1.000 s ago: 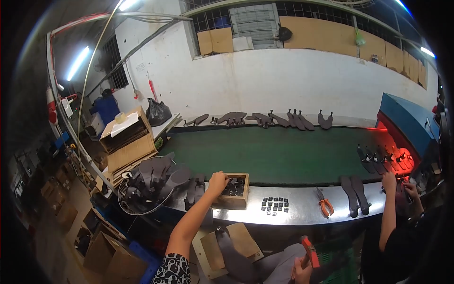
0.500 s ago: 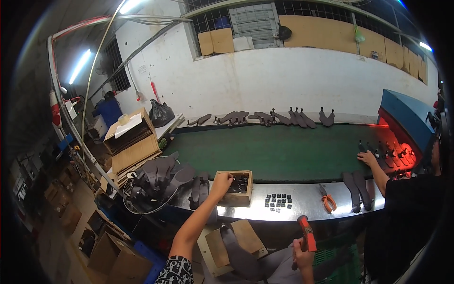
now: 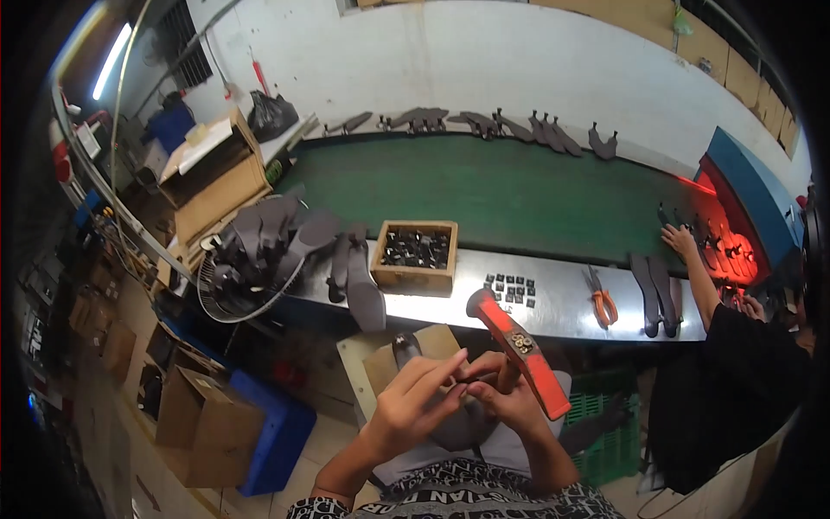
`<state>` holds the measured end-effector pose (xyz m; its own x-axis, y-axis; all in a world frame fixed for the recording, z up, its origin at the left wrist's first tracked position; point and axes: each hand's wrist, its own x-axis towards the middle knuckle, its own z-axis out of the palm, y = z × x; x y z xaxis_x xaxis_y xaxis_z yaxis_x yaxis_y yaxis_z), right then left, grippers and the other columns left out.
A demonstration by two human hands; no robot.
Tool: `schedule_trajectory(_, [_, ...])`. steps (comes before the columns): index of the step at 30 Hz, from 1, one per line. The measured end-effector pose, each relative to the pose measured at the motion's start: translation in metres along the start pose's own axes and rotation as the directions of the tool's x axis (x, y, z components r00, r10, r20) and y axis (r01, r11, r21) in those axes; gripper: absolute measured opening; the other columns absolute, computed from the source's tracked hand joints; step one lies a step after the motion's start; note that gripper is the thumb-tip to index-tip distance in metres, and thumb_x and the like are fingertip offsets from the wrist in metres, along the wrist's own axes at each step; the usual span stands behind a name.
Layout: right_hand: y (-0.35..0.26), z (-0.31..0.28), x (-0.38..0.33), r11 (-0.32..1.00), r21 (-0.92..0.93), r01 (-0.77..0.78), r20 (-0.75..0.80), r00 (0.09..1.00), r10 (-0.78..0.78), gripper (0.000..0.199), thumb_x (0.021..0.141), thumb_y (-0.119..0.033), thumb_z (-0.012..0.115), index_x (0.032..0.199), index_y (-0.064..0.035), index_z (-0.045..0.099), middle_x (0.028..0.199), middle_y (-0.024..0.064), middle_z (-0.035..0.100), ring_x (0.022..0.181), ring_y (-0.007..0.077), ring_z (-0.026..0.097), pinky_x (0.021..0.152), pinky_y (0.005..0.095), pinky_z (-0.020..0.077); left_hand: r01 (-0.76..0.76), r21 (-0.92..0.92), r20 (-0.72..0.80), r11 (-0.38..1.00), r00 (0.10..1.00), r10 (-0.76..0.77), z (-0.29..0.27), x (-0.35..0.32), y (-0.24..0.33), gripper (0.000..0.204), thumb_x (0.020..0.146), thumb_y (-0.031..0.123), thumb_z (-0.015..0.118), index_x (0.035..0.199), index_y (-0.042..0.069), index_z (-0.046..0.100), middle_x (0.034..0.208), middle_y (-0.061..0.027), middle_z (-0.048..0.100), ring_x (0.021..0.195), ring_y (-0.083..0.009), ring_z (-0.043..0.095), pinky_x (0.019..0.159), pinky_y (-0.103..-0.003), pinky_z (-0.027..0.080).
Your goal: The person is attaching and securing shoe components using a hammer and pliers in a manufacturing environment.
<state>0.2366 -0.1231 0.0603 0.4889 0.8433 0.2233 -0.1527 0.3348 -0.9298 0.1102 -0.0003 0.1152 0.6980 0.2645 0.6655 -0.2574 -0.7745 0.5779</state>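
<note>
Hammer (image 3: 523,350) closed in our right hand's grip (image 3: 508,396) before the near edge of the table (image 3: 562,313), we've swung our left hand (image 3: 413,402) from the wooden box (image 3: 413,278) to join it, fingertips nearly pinched, contents hidden, both hands now working above the sole (image 3: 462,432).

The table (image 3: 564,310) is smooth, shiny metal and the box (image 3: 413,278) plain wood; the black pieces (image 3: 418,249) inside look glossy, though too small to tell plastic from metal. The hammer head (image 3: 543,377) has a red painted finish, the grey soles (image 3: 366,298) are matt, and the green belt (image 3: 484,186) smooth and dull.
</note>
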Motion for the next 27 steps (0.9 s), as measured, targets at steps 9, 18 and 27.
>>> schedule_trajectory(9, [-0.009, 0.013, -0.019, 0.989, 0.138, 0.051, 0.075, 0.995, -0.062, 0.018, 0.086, -0.001, 0.068, 0.103, 0.0023, 0.064, 0.102, 0.0204, 0.066, 0.064, 0.0133, 0.062, 0.050, 0.0228, 0.0474, 0.106, -0.209, -0.045, 0.972, 0.992, -0.118, -0.004, -0.031, -0.004, 0.021, 0.076, 0.007, 0.079, 0.096, 0.001, 0.072, 0.105, -0.0158, 0.063, 0.092, -0.0225, 0.059, 0.073, -0.028, 0.050])
schedule_trajectory(18, [-0.009, 0.015, -0.018, 0.985, 0.174, -0.011, 0.063, 0.998, 0.001, 0.019, 0.085, -0.002, 0.070, 0.102, 0.0025, 0.063, 0.100, 0.0233, 0.066, 0.059, 0.0113, 0.058, 0.045, 0.0222, 0.0431, 0.074, -0.183, -0.032, 0.980, 0.996, -0.081, -0.003, -0.040, -0.014, 0.019, 0.079, 0.008, 0.077, 0.094, 0.000, 0.069, 0.112, -0.0174, 0.060, 0.092, -0.0235, 0.059, 0.076, -0.031, 0.051])
schedule_trajectory(27, [-0.010, 0.020, -0.020, 0.993, -0.082, 0.089, 0.073, 0.994, -0.083, 0.021, 0.079, -0.009, 0.079, 0.093, -0.0003, 0.067, 0.093, 0.0135, 0.064, 0.084, 0.0155, 0.061, 0.066, 0.0259, 0.0486, 0.113, -0.404, -0.259, 0.908, 0.938, -0.232, 0.027, -0.069, -0.013, 0.027, 0.075, 0.005, 0.078, 0.102, 0.006, 0.072, 0.118, -0.0167, 0.058, 0.104, -0.0270, 0.057, 0.081, -0.034, 0.052])
